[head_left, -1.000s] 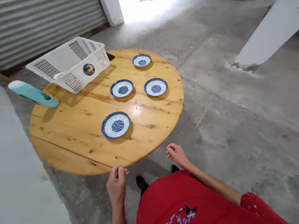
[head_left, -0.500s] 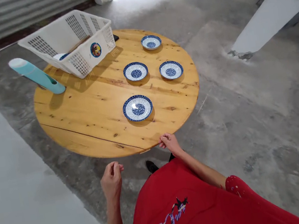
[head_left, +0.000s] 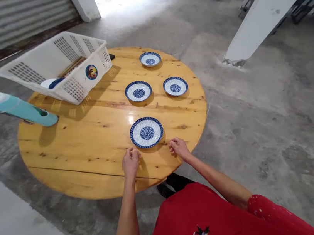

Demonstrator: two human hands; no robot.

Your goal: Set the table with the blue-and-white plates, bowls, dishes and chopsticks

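The nearest blue-and-white plate [head_left: 146, 133] rests on a round wooden table [head_left: 96, 145]. My left hand [head_left: 131, 163] hovers just off its lower left side, fingers curled inward with nothing seen in them. To the plate's lower right is my right hand [head_left: 179, 148], also loosely closed and holding nothing visible. Neither hand appears to touch the plate. Farther back lie a matching plate [head_left: 138, 91] near the middle, another plate [head_left: 175, 86] to its right, and a third plate [head_left: 150, 59] toward the far edge.
A white plastic basket [head_left: 82, 85] stands at the back left, with a blue-and-white dish [head_left: 56, 83] and brown sticks [head_left: 71, 67] inside. A turquoise and white holder-shaped object [head_left: 24, 109] leans out over the left edge. A white pillar [head_left: 249, 23] rises at the right.
Both hands have moved forward over the table, toward the nearest plate, the left one from below the table edge. The view has tilted up. The plates stay in place.
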